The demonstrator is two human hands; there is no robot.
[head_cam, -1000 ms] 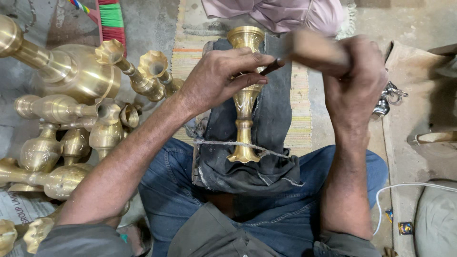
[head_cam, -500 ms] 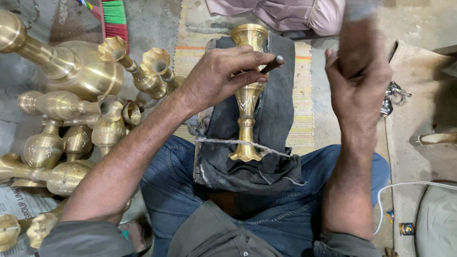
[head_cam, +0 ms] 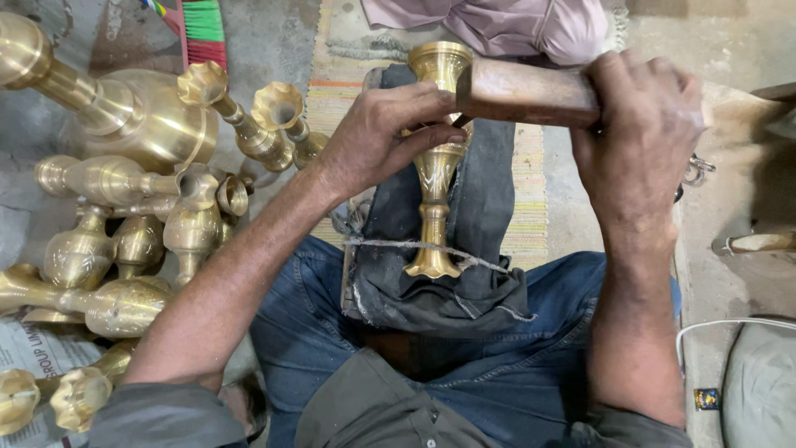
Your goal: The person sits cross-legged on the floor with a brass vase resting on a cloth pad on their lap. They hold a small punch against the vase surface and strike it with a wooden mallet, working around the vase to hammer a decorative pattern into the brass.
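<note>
A tall brass vase (head_cam: 436, 174) lies lengthwise on a dark cloth-covered rest (head_cam: 481, 191) between my knees, its flared base tied down by a string (head_cam: 390, 243). My left hand (head_cam: 383, 137) rests on the vase's upper body and pinches a thin dark punch against the metal. My right hand (head_cam: 643, 141) grips a wooden mallet (head_cam: 522, 93), whose head sits low beside the vase's mouth, right at the punch.
Several brass vases and stems (head_cam: 133, 207) lie heaped on the floor at my left. A striped mat (head_cam: 531, 216) runs under the rest. Another person's pink garment (head_cam: 506, 23) is at the top. A white cable (head_cam: 730, 325) and newspaper (head_cam: 37, 357) lie nearby.
My right hand lifted the mallet up out of view half a second ago and has brought it back down onto the punch. The left hand and vase stayed put.
</note>
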